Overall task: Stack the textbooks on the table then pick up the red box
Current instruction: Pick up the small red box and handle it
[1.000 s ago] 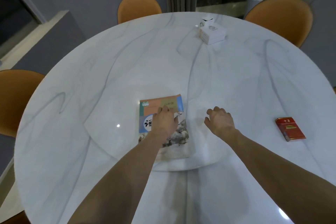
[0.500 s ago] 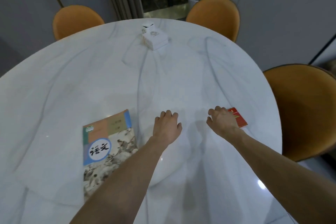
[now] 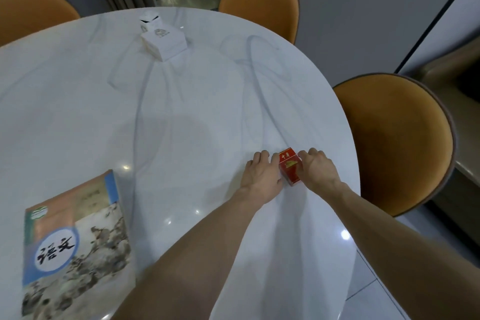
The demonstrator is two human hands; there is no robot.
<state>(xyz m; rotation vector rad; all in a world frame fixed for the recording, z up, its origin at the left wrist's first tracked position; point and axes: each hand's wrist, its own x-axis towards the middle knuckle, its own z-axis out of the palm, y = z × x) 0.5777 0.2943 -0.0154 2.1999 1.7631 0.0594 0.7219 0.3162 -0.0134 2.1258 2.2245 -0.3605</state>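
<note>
A small red box (image 3: 289,167) lies flat on the white marble table (image 3: 181,117), near its right edge. My left hand (image 3: 261,176) presses against the box's left side and my right hand (image 3: 318,170) against its right side, so the box sits clasped between both. The box still rests on the table top. A textbook (image 3: 75,247) with a painted landscape cover and a blue-ringed white circle lies at the lower left; whether more books lie under it I cannot tell.
A white box (image 3: 165,40) with a smaller white item behind it stands at the far middle of the table. Orange chairs stand at the right (image 3: 397,143), the far side (image 3: 259,0) and the far left (image 3: 31,10). A curtain hangs behind.
My view has swung right. My left hand left the textbook, and both hands travelled right to the red box and closed against its two sides.
</note>
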